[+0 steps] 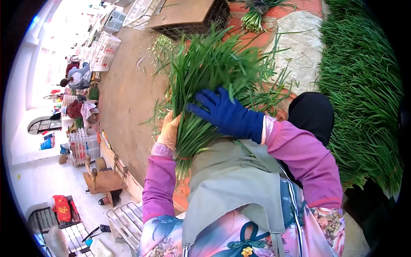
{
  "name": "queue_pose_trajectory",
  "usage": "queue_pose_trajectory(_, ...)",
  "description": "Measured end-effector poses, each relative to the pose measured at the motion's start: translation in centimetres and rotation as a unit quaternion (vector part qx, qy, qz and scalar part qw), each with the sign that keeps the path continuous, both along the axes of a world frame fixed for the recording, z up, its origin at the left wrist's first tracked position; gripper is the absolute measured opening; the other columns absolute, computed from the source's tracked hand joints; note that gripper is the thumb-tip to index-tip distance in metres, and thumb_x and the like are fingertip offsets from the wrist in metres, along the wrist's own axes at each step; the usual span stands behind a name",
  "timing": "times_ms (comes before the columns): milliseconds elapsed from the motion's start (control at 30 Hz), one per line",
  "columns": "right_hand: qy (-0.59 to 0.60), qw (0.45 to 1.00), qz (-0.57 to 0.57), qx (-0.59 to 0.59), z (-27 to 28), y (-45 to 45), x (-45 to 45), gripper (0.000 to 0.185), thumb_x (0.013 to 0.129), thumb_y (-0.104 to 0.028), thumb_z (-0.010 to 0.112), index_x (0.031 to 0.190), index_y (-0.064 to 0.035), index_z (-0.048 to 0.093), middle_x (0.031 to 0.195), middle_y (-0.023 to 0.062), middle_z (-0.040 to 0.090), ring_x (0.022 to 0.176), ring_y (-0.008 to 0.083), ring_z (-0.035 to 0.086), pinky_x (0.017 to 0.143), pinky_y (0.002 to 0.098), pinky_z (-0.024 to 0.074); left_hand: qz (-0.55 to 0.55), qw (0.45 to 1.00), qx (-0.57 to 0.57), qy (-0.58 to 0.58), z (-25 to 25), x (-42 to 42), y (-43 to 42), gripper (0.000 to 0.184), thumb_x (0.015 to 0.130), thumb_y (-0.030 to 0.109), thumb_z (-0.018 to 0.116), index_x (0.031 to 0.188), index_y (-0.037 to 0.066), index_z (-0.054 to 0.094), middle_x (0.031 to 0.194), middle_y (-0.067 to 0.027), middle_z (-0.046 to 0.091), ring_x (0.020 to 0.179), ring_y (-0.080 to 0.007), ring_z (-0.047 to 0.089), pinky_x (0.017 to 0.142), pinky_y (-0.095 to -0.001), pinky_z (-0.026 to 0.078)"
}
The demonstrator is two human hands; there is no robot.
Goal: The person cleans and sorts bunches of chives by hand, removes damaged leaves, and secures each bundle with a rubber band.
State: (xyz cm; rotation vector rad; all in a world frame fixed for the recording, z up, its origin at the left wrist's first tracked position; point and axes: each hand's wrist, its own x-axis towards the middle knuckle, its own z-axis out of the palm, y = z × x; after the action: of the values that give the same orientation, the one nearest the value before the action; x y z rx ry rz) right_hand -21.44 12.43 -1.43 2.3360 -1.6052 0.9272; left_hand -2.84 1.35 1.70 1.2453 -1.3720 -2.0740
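A thick bunch of long green leafy stalks (192,85) stands across my lap, its pale stem ends near the grey apron (231,184). My left hand (170,129), in a light orange glove, grips the bunch from its left side. My right hand (227,111), in a dark blue glove, lies against the leaves on the right with its fingers spread. A red band (183,159) circles the stems low down. Loose leaves (267,98) lie to the right of the bunch.
A large heap of green stalks (359,85) fills the right side. A board-topped dark crate (184,13) stands ahead, and a tied bundle (252,19) lies beside it. White crates (105,51), a wooden stool (105,182) and distant people (79,77) are at the left.
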Motion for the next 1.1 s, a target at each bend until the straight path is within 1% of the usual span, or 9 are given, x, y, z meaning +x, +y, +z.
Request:
queue_pose_trajectory(100, -0.029, 0.999, 0.014, 0.024, -0.6, -0.3, -0.2, 0.072, 0.068, -0.022, 0.061, 0.133, -0.0079, 0.034, 0.108, 0.0169, 0.054, 0.090, 0.0291, 0.056, 0.064, 0.0400, 0.0446, 0.015, 1.000, -0.009, -0.012, -0.5, 0.6, -0.3, 0.032, 0.085, 0.015, 0.058, 0.113, 0.001, 0.054, 0.097, -0.0057, 0.062, 0.082, -0.0152, 0.060, 0.072, -0.0273, 0.050)
queue_pose_trajectory(167, 0.003, 0.973, 0.067, 0.221, -1.6, -0.4, 0.1, 0.055, 0.073, -0.019, 0.055, 0.125, -0.0054, 0.041, 0.083, 0.0123, 0.059, 0.067, 0.0261, 0.059, 0.050, 0.0370, 0.0433, 0.111, 0.989, -0.057, -0.075, -0.4, 0.2, -0.1, 0.028, 0.087, 0.017, 0.055, 0.110, 0.003, 0.054, 0.092, -0.0085, 0.062, 0.077, -0.0198, 0.061, 0.068, -0.0315, 0.051)
queue_pose_trajectory(200, -0.029, 0.991, 0.074, 0.105, -1.9, 0.1, 0.3, 0.041, 0.076, -0.016, 0.051, 0.115, -0.0031, 0.046, 0.065, 0.0079, 0.055, 0.053, 0.0244, 0.057, 0.042, 0.0373, 0.0403, 0.164, 0.981, -0.039, -0.093, -1.3, 0.9, -0.9, 0.030, 0.086, 0.016, 0.053, 0.113, 0.003, 0.053, 0.097, -0.0091, 0.063, 0.082, -0.0194, 0.061, 0.074, -0.0311, 0.050)
queue_pose_trajectory(367, -0.077, 0.989, 0.112, 0.063, -2.1, 2.5, 3.3, 0.036, 0.078, -0.012, 0.048, 0.111, 0.0020, 0.047, 0.060, 0.0077, 0.053, 0.052, 0.0249, 0.056, 0.043, 0.0381, 0.0416, 0.007, 0.967, -0.238, -0.086, -7.2, 6.8, -3.8, 0.037, 0.084, 0.004, 0.044, 0.120, 0.003, 0.049, 0.114, -0.0082, 0.059, 0.094, -0.0157, 0.059, 0.087, -0.0282, 0.043)
queue_pose_trajectory(567, -0.034, 0.986, 0.084, 0.143, -1.0, 3.2, 2.5, 0.032, 0.078, -0.015, 0.049, 0.104, 0.0033, 0.052, 0.061, 0.0099, 0.056, 0.051, 0.0271, 0.058, 0.044, 0.0388, 0.0442, 0.187, 0.975, -0.096, -0.070, -4.8, 4.0, -2.8, 0.031, 0.083, 0.024, 0.060, 0.104, 0.001, 0.057, 0.095, -0.0068, 0.062, 0.080, -0.0172, 0.059, 0.071, -0.0290, 0.047)
queue_pose_trajectory(633, -0.018, 0.985, 0.077, 0.152, -1.0, 2.9, 1.5, 0.037, 0.077, -0.019, 0.054, 0.108, 0.0017, 0.052, 0.069, 0.0107, 0.058, 0.060, 0.0263, 0.060, 0.049, 0.0385, 0.0455, 0.164, 0.975, -0.135, -0.067, -4.4, 3.6, -2.0, 0.028, 0.084, 0.022, 0.060, 0.102, 0.002, 0.058, 0.092, -0.0065, 0.063, 0.078, -0.0169, 0.059, 0.070, -0.0287, 0.048)
queue_pose_trajectory(700, -0.012, 0.993, 0.072, 0.098, -0.6, 2.6, 0.0, 0.039, 0.075, -0.022, 0.058, 0.108, -0.0025, 0.053, 0.074, 0.0093, 0.058, 0.065, 0.0246, 0.059, 0.052, 0.0371, 0.0445, 0.074, 0.971, -0.177, -0.140, -4.0, 3.4, -1.5, 0.030, 0.090, 0.001, 0.036, 0.116, 0.000, 0.051, 0.106, -0.0106, 0.059, 0.084, -0.0174, 0.061, 0.073, -0.0271, 0.052)
queue_pose_trajectory(767, -0.007, 0.997, 0.067, 0.044, 0.6, 2.0, -1.3, 0.041, 0.073, -0.025, 0.062, 0.109, -0.0068, 0.054, 0.079, 0.0080, 0.058, 0.071, 0.0228, 0.058, 0.054, 0.0357, 0.0436, 0.130, 0.984, -0.097, -0.069, -1.7, 1.6, 0.2, 0.025, 0.090, 0.006, 0.043, 0.112, 0.001, 0.053, 0.102, -0.0102, 0.061, 0.081, -0.0178, 0.061, 0.070, -0.0274, 0.052)
queue_pose_trajectory(1100, -0.483, 0.870, 0.073, -0.065, 4.6, 0.2, -5.3, 0.012, 0.083, -0.008, 0.061, 0.092, -0.0005, 0.062, 0.084, 0.0087, 0.066, 0.065, 0.0133, 0.060, 0.059, 0.0249, 0.0473, 0.148, 0.968, -0.181, -0.094, -0.9, -0.1, 3.1, 0.021, 0.084, 0.011, 0.060, 0.101, -0.001, 0.061, 0.088, -0.0027, 0.064, 0.075, -0.0093, 0.056, 0.070, -0.0226, 0.045)
